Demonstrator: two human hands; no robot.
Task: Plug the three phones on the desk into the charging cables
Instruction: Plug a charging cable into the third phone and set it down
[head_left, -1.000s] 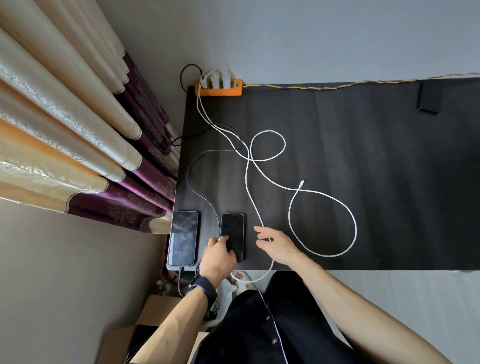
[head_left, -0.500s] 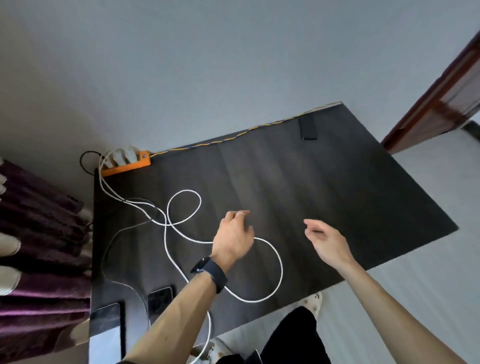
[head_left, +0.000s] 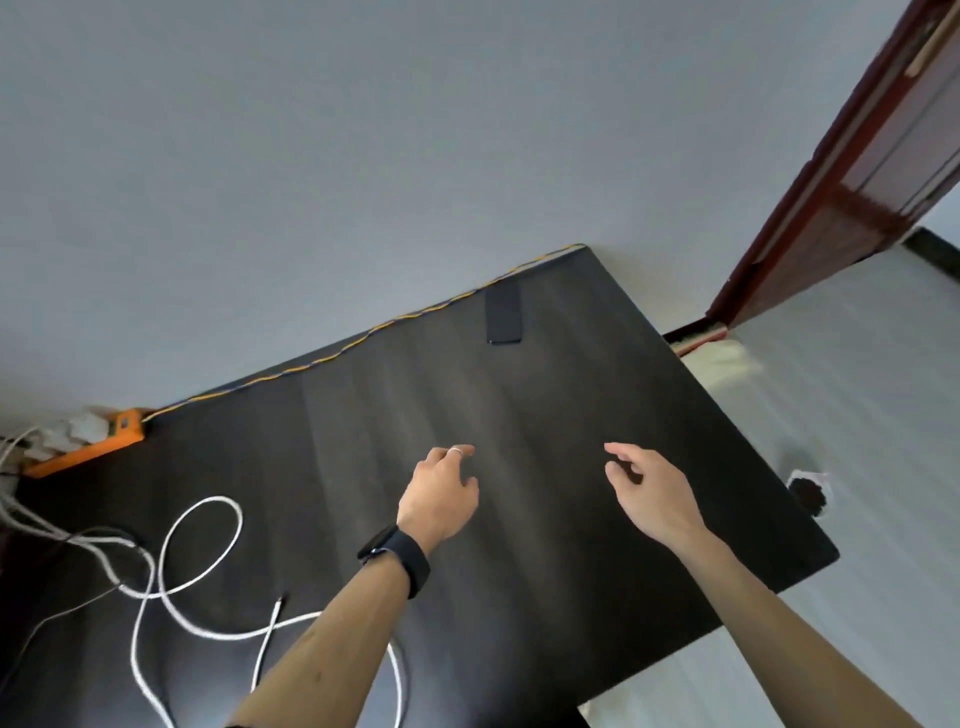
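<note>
A dark phone (head_left: 504, 315) lies flat near the far edge of the black desk (head_left: 571, 545), close to the wall. My left hand (head_left: 439, 496), with a ring and a black wristwatch, hovers over the middle of the desk with fingers apart and nothing in it. My right hand (head_left: 652, 493) hovers to its right, also holding nothing, fingers loosely spread. Both hands are well short of the phone. A white charging cable (head_left: 202, 571) loops across the desk's left part; its free plug end (head_left: 280, 603) lies beside my left forearm. The other two phones are out of view.
An orange power strip (head_left: 88, 441) with white chargers sits at the desk's far left corner. A yellow-blue cord (head_left: 363, 338) runs along the wall edge. A brown door frame (head_left: 831, 197) stands at the right. A dark round object (head_left: 808, 493) lies on the floor beyond the desk's right edge.
The view has swung right, away from the two phones at the near left. Both hands left those phones and moved forward over the middle of the desk toward the far phone.
</note>
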